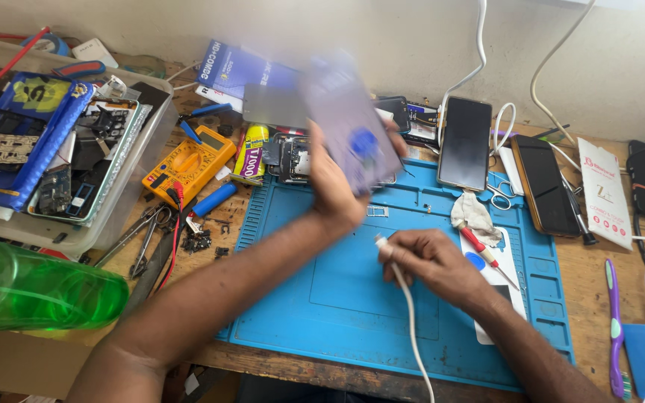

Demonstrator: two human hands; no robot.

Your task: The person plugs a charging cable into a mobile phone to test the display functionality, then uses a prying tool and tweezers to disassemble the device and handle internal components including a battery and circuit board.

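Looking down from the head camera, the view takes in a cluttered repair bench with a blue silicone work mat spread across its middle. The left hand is raised above the mat and closed around a pale lilac phone, gripping its lower edge with the thumb on one side and the fingers wrapped behind; the phone is tilted and blurred, its back with a blue round spot facing the camera. The right hand rests low on the mat, fingers curled around a white charging cable, with the cable's plug sticking out past the thumb and pointing up toward the phone, a short gap between them. The cable trails off the front edge of the mat.

Just beside the right hand lie a red-handled screwdriver and a crumpled white cloth. Farther back on the mat a dark phone lies face up with a white cable plugged into its top, and another dark phone lies at the mat's right edge, small scissors between them. Left of the mat sit a yellow multimeter, a blue marker, pliers and a clear plastic bin full of phone parts. A green translucent bottle lies at the near left. A purple toothbrush lies on the wood at the right.
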